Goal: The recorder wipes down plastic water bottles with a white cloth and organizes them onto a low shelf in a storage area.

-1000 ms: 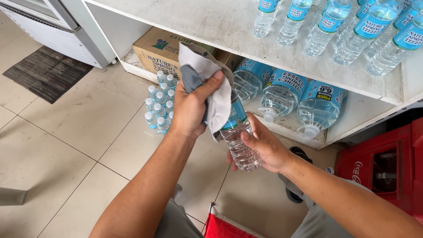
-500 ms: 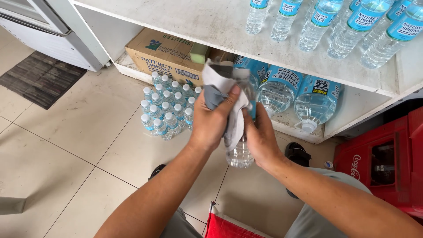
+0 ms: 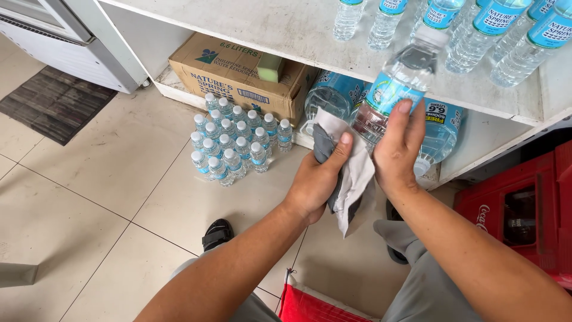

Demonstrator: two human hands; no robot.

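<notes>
Water bottle point(image 3: 398, 80): clear plastic w/ blue label, held in your right hand point(image 3: 398, 156). Fingers wrap the lower body, clamped shut on it. Long axis runs tilted, cap end up and away from you toward the shelf edge, base down by your palm. Bottle thus lies above and beyond the right hand; no contact w/ the shelf that I can confirm.

Grey-white cloth point(image 3: 351, 179): gripped in your left hand point(image 3: 316, 182), thumb and fingers closed on it. Cloth sits between both hands, its upper fold touching the bottle's lower part, rest hanging below.

Left hand is just beside the right, on its inner side, slightly lower. Right hand is the nearer to the bottle, being on it.

Beyond the hands: white shelf point(image 3: 298, 36) w/ more bottles standing on top. Under it, large water jugs point(image 3: 333, 95) lying behind the hands. Left of your left hand: pack of small bottles point(image 3: 235, 140) on the tiled floor, cardboard box point(image 3: 238, 77) behind that. Right of right hand: red crate point(image 3: 524, 209).
</notes>
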